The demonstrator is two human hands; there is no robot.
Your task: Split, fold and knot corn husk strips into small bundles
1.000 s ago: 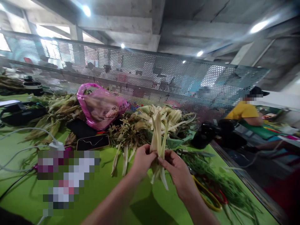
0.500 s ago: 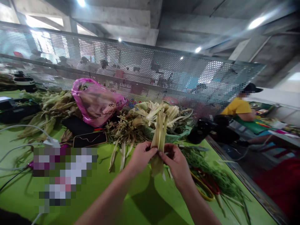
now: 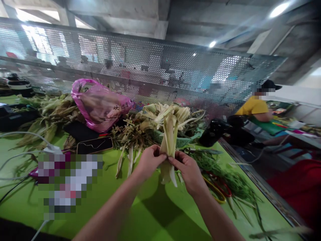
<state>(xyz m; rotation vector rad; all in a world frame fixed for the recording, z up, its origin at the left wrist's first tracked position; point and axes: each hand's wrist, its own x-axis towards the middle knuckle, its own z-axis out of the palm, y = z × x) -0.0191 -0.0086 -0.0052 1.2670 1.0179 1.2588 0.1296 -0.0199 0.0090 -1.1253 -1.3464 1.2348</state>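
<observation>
Between my two hands, a bundle of dry corn husk (image 3: 170,134) stands roughly upright above the green table. My left hand (image 3: 151,162) pinches it from the left, thumb in front. From the other side my right hand (image 3: 185,167) pinches it at the same height, thumb and forefinger on the front. Loose ends of the husk hang below the fingers. Just behind it, a green basket (image 3: 187,141) holds a heap of pale corn husks (image 3: 160,112). The fingertips behind the husk are hidden.
Left on the green table (image 3: 105,214) are a pink plastic bag (image 3: 96,107), a phone (image 3: 95,146) and cables. At right lie green sprigs (image 3: 233,182) and yellow-handled scissors (image 3: 217,195). A perforated metal screen (image 3: 150,67) runs behind. A person in yellow (image 3: 253,106) sits beyond.
The view has shifted slightly, so most things sit a little higher. Below my fingers the husk's loose end has spread toward the right. Both hands keep their pinch on it.
</observation>
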